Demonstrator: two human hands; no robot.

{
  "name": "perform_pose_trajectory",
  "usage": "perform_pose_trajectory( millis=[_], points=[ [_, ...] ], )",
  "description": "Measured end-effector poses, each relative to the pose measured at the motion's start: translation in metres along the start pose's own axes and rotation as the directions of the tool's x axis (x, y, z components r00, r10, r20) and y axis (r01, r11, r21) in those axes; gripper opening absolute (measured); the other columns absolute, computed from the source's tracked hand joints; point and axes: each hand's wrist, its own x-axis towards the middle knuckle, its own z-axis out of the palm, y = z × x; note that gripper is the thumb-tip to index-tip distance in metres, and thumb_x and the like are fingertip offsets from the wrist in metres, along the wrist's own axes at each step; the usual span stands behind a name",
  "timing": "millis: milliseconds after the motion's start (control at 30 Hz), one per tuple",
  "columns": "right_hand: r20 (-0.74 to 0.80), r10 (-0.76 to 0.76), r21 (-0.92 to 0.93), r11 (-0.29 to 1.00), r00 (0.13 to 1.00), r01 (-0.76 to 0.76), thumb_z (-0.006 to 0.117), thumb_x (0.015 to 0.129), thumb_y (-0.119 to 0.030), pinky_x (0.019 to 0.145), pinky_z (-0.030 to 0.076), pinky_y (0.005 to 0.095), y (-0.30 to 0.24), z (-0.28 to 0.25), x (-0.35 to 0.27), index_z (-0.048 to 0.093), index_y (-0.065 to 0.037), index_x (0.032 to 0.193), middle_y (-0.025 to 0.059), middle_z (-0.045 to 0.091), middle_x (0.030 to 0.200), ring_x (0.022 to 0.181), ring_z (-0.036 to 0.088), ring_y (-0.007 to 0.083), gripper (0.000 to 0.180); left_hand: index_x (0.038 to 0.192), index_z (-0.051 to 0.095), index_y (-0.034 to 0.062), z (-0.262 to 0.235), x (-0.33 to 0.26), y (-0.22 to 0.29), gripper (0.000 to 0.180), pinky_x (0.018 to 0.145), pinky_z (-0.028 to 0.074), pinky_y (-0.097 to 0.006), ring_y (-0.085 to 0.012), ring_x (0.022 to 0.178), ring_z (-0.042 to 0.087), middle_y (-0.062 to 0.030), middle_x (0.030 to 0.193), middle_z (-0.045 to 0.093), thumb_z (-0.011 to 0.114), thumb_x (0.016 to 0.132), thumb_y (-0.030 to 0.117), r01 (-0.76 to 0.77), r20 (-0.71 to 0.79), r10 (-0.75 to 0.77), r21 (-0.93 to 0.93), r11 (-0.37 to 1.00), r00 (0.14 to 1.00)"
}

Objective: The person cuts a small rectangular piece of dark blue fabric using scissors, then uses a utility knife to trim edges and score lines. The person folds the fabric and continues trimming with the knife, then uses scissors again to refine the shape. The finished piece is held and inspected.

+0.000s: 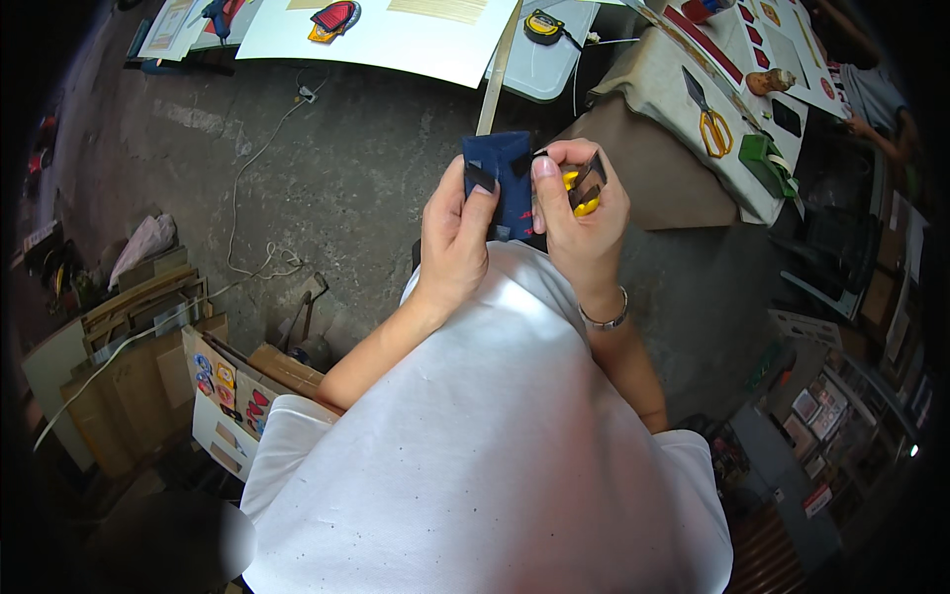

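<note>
In front of my chest, my left hand (461, 223) grips the left edge of a flat, dark blue rectangular piece (513, 188), its thumb pressed on the front. Short black strips (482, 177) lie on the piece near that thumb, and small red marks show low on its right side. My right hand (584, 213) is closed at the piece's right edge, thumb and forefinger pinching a small black bit (539, 153). Its palm also holds a yellow-and-dark object (586, 207), mostly covered by the fingers, so its kind is unclear.
Ahead, a white board (366, 49) bears a red-and-yellow patch (334, 20). A tape measure (543, 27) lies on a pale tabletop. On the covered table to the right are yellow-handled scissors (712, 129) and a green tape dispenser (765, 163). Cardboard (134, 391) leans at left; a cord (237, 198) crosses the floor.
</note>
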Motion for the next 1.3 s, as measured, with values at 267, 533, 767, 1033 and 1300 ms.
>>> perform_pose_trajectory(
  millis=[267, 533, 767, 1033, 1300],
  points=[
    [0.093, -0.448, -0.378, 0.81, 0.889, 0.447, 0.08, 0.085, -0.001, 0.063, 0.051, 0.0285, -0.006, -0.008, 0.013, 0.07, 0.002, 0.101, 0.01, 0.069, 0.085, 0.072, 0.067, 0.0163, 0.019, 0.134, 0.056, -0.0031, 0.004, 0.0, 0.003, 0.032, 0.088, 0.052, -0.026, -0.0106, 0.098, 0.063, -0.0062, 0.109, 0.067, 0.047, 0.107, 0.012, -0.047, 0.036, 0.045, 0.048, 0.998, 0.998],
    [0.124, -0.379, -0.346, 0.85, 0.917, 0.398, 0.075, 0.088, -0.002, 0.063, 0.051, 0.0335, -0.01, -0.01, 0.013, 0.066, 0.001, 0.097, 0.0124, 0.067, 0.086, 0.07, 0.065, 0.0256, 0.013, 0.132, 0.053, 0.0003, 0.004, 0.011, 0.002, 0.041, 0.092, 0.047, -0.026, -0.0096, 0.104, 0.057, -0.0055, 0.116, 0.06, 0.07, 0.095, 0.004, -0.147, 0.007, 0.149, 0.2, 0.969, 0.989],
    [-0.017, -0.042, -0.124, 0.991, 0.999, 0.04, 0.07, 0.095, -0.006, 0.061, 0.047, 0.0289, -0.018, -0.009, -0.002, 0.065, 0.0, 0.094, 0.0088, 0.063, 0.076, 0.066, 0.061, 0.0145, 0.008, 0.111, 0.049, 0.0017, 0.008, 0.002, 0.016, 0.027, 0.07, 0.049, -0.021, -0.0043, 0.081, 0.057, -0.0032, 0.094, 0.061, 0.071, 0.097, 0.007, -0.1, -0.017, 0.105, 0.163, 0.981, 0.994],
    [-0.071, -0.039, 0.069, 0.997, 0.997, 0.044, 0.071, 0.097, -0.006, 0.06, 0.046, 0.0231, -0.022, -0.004, -0.008, 0.067, 0.0, 0.094, 0.0009, 0.065, 0.076, 0.066, 0.056, 0.0058, 0.008, 0.111, 0.046, 0.0024, 0.016, -0.002, 0.023, 0.027, 0.067, 0.049, -0.019, -0.0041, 0.079, 0.059, -0.004, 0.092, 0.062, 0.07, 0.098, 0.007, -0.114, -0.056, 0.115, 0.03, 0.993, 0.992],
    [0.23, 0.123, 0.198, 0.965, 0.965, -0.17, 0.067, 0.094, 0.005, 0.052, 0.045, 0.021, -0.029, -0.032, 0.003, 0.064, 0.002, 0.099, 0.0072, 0.066, 0.079, 0.057, 0.055, 0.0054, 0.007, 0.111, 0.049, 0.0025, 0.009, -0.001, 0.025, 0.027, 0.073, 0.05, -0.02, -0.0041, 0.083, 0.059, -0.0034, 0.093, 0.062, 0.071, 0.098, 0.009, -0.084, 0.043, 0.079, 0.126, 0.988, 0.996]
  ],
)
